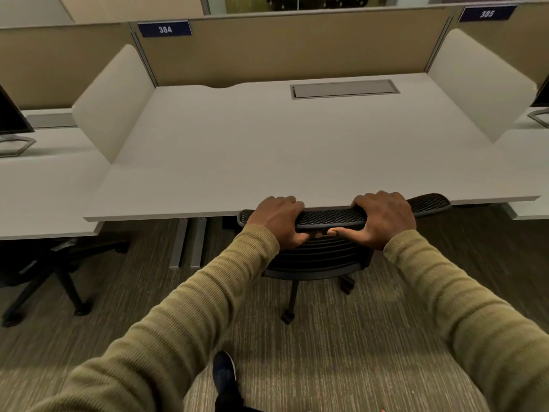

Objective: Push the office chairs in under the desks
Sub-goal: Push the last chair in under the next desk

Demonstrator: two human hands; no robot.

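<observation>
Desk (267,150) number 384 (165,29), chair going in: from my remote seat I see both hands clamped on the top rail of the black mesh office chair (329,217). The left hand (279,221) and right hand (383,218) are set apart along the rail, fingers curled over its far side and thumbs tucked beneath. The backrest top sits right at the desk's front edge, with the seat hidden under the desktop. The rear casters (287,317) stand out on the striped carpet (341,352). I judge this the closing stretch of the push for this chair. The backrest looks slightly skewed, its right end riding past the edge, so the next move calls for a short, even shove that squares it to the desk, then letting go. A second chair (44,272) at the neighbouring desk (44,179) to the left appears partly tucked in, though I cannot tell how far.
</observation>
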